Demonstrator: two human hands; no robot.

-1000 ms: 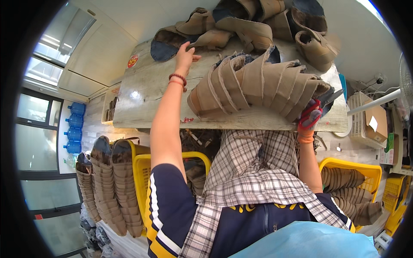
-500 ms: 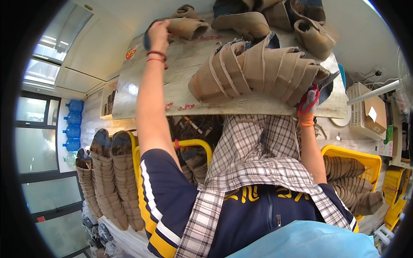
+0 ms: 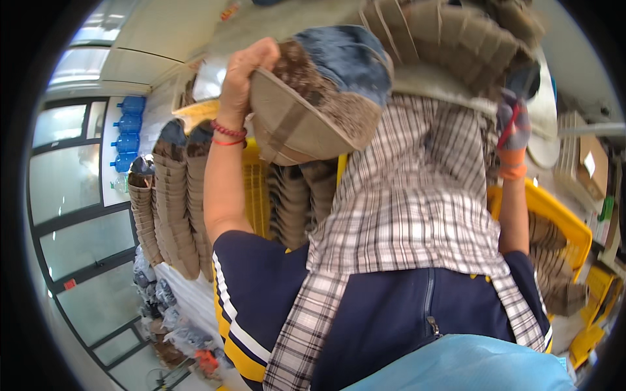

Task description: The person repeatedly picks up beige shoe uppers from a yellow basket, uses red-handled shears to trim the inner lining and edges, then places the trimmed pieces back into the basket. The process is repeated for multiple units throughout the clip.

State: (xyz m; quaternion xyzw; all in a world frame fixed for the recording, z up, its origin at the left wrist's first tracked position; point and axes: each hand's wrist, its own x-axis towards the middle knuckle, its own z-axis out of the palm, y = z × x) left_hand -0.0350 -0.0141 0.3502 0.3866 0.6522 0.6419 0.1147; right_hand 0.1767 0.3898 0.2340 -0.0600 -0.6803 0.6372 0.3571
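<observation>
My left hand (image 3: 242,81) is closed on the edge of a tan shoe upper (image 3: 297,120), lifted in front of the table. Its open side shows brown fluffy lining and a blue patch. My right hand (image 3: 510,143) wears a grey glove with an orange cuff. The red handles of scissors (image 3: 514,120) show in its grip; the blades cannot be made out. Beyond that hand, a row of nested tan uppers (image 3: 450,39) lies along the pale table (image 3: 306,14).
Tall stacks of nested uppers (image 3: 175,202) stand at the left. A yellow basket (image 3: 256,199) with more stacks is below my left hand. Another yellow basket (image 3: 574,218) stands at the right, near a cardboard box (image 3: 592,163). Blue water jugs (image 3: 130,124) line the left wall.
My left hand has come from the far left of the table toward me, bringing the shoe upper with it. My right hand keeps the scissors. The view has shifted, so the table sits higher.
</observation>
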